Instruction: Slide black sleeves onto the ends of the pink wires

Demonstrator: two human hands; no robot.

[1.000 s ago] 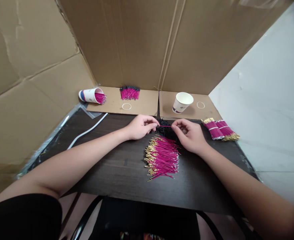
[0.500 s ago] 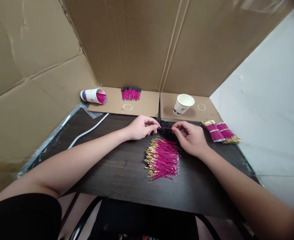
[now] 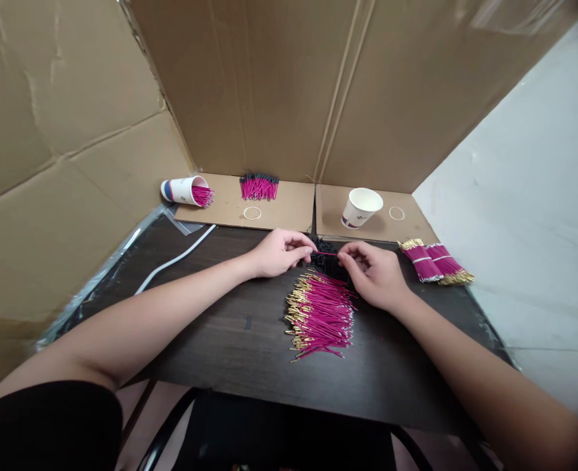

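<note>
My left hand (image 3: 277, 251) and my right hand (image 3: 374, 271) face each other over the dark table (image 3: 220, 327). Both pinch the same thin pink wire (image 3: 325, 254), one at each end. Just beneath the wire lies a small heap of black pieces (image 3: 328, 263). In front of my hands a large loose pile of pink wires with gold tips (image 3: 319, 316) is spread on the table.
Two banded bundles of pink wires (image 3: 436, 261) lie at the right edge. On cardboard at the back are a tipped cup holding pink wires (image 3: 184, 190), a pile of black-tipped pink wires (image 3: 259, 187), an upright paper cup (image 3: 361, 207), two rubber bands (image 3: 252, 212) and a white cable (image 3: 173, 260).
The view has drifted slightly, so everything sits a little lower in the picture. My hands stay pinched on the wire with barely any movement.
</note>
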